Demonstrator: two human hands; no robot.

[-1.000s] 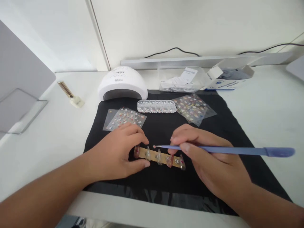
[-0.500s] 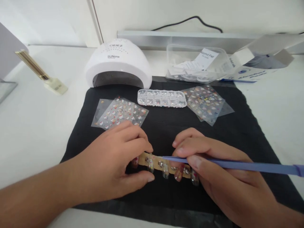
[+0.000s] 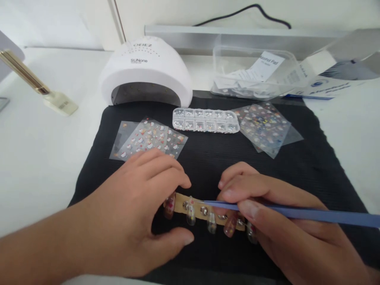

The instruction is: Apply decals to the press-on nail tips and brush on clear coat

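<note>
Left hand curls over the left end of a tan strip carrying a row of false nails, index finger on top edge, thumb below near the front; strip's left end is hidden under the fingers, so whether it is pinched or only steadied is hard to tell. Right hand pinches a thin blue stick between thumb and fingers, tip lying over the strip near its middle; exact contact of tip with a nail too small to make out. Stick's far end cut off at right frame edge. Strip's right end and the last nails partly covered by right fingers. Strip lies on a black mat, front centre, between both hands. Mat sits on a white surface. On mat behind: sticker sheet left, just beyond the left fingers; clear compartment box centre, contents tiny, unclear; second sticker sheets right. White dome lamp at mat's back edge. Clear tub with paper slips beside it, blurred. Open carton far right, cut off. Gold-handled item left, upper end out of frame.
</note>
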